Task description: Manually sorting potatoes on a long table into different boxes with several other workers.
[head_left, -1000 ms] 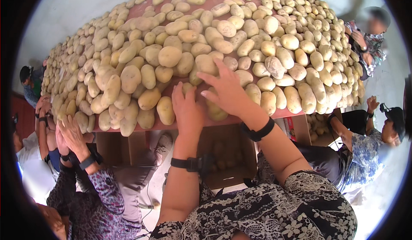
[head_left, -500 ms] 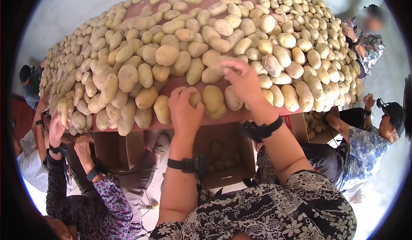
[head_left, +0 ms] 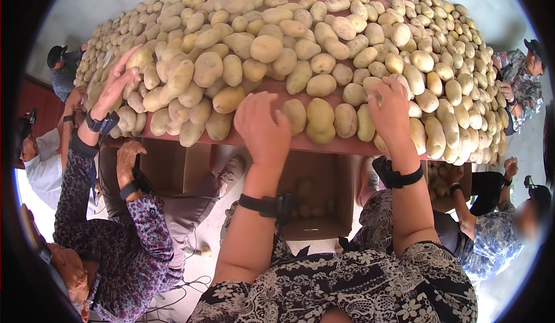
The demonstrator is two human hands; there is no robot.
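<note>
- Left hand [head_left: 263, 129]: poised over the table's near edge, fingers bent and partly spread; no potato shows in it, but the palm is hidden, so whether it holds one cannot be told.
- Right hand [head_left: 392, 106]: farther right along that edge, fingers curled down among potatoes; contact and hold cannot be told.
- Potato row [head_left: 319, 121]: several potatoes lying side by side along the near edge of the red table [head_left: 273, 85], between the hands; the leftmost potato [head_left: 295, 117] lies just beside the left thumb.
- Main heap [head_left: 266, 48]: potatoes spread toward the far edge and both ends, parted from the row by a bare red strip.
- Recent change: the left hand, around the leftmost potato half a second ago, now stands to its left; the right hand has shifted rightward. In judgement, the row is thus exposed for handling piece by piece.
- Compared with one second ago: the hands, then close together, are well apart, and more of the bare strip shows.
- Periphery: an open carton [head_left: 338, 190] below the near edge contains potatoes; a co-worker's hand [head_left: 118, 83], lower half a second ago, now reaches the heap toward the table's left end.
</note>
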